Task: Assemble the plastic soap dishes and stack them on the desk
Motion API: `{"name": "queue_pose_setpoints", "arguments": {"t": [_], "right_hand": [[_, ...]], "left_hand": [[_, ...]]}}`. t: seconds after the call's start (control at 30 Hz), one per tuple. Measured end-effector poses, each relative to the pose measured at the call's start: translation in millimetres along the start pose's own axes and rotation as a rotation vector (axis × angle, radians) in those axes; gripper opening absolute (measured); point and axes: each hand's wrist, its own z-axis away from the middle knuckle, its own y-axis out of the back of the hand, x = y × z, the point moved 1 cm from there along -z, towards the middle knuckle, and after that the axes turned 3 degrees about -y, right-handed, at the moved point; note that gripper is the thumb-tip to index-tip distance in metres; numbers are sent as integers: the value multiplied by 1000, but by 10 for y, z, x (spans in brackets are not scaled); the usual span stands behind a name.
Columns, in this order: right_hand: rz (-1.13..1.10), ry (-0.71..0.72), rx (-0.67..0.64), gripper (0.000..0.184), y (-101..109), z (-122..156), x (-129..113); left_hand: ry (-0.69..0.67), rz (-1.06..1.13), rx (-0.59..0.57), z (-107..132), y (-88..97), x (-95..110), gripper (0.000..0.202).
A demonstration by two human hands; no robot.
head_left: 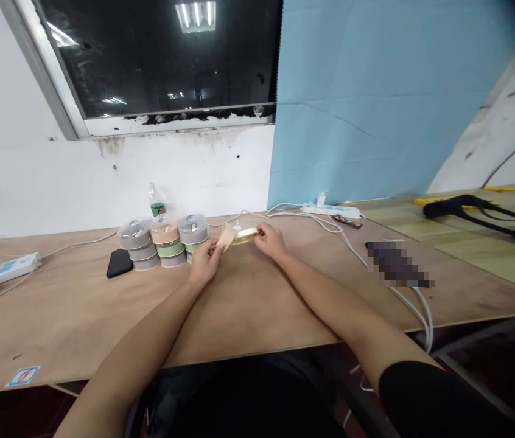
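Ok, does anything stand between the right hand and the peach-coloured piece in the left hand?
Yes: the yellowish piece, held at its edge by the right hand, is between that hand and the peach-coloured piece. Whether the two pieces touch is hard to tell.

I have room over the tabletop (239,316) between my forearms (157,328); three round stacks (170,249) crowd my left grip (206,261), and cables (430,328) lie farther right.

2 hands (205,263) (270,240) | 3 round-item stacks (139,244) (167,243) (193,230) | 2 power strips (6,269) (330,210)
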Motion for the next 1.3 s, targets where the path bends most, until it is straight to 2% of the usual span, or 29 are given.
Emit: {"name": "queue_pose_setpoints", "arguments": {"t": [0.07,0.17,0.37,0.43,0.53,0.7,0.8,0.93,1.07,1.2,1.3], "right_hand": [[-15,-157,96,23,50,-51,138],[-13,-314,177,32,113,-113,384],[67,-554,72,34,123,-160,780],[100,-530,59,38,117,-164,797],[178,-407,20,39,88,-154,716],[270,-254,-179,53,-73,-101,543],[306,-202,-235,54,-133,-82,518],[324,-195,-150,40,-62,-99,542],[353,-213,-80,34,7,-125,569],[339,-330,-147,40,-48,-121,611],[351,-360,-213,40,-79,-105,637]], "left_hand": [[-58,-71,-43,18,10,47,36],[-176,-162,-146,49,8,129,32],[-272,-251,-340,90,-30,163,31],[-273,-269,-370,94,-32,151,32],[-259,-282,-392,88,-26,145,32],[-254,-281,-416,77,-27,145,33],[-278,-279,-420,81,-36,144,33],[-288,-286,-431,87,-45,146,32],[-279,-287,-442,87,-49,147,33],[-290,-285,-444,87,-48,159,31],[-299,-293,-447,89,-45,171,31]]}}
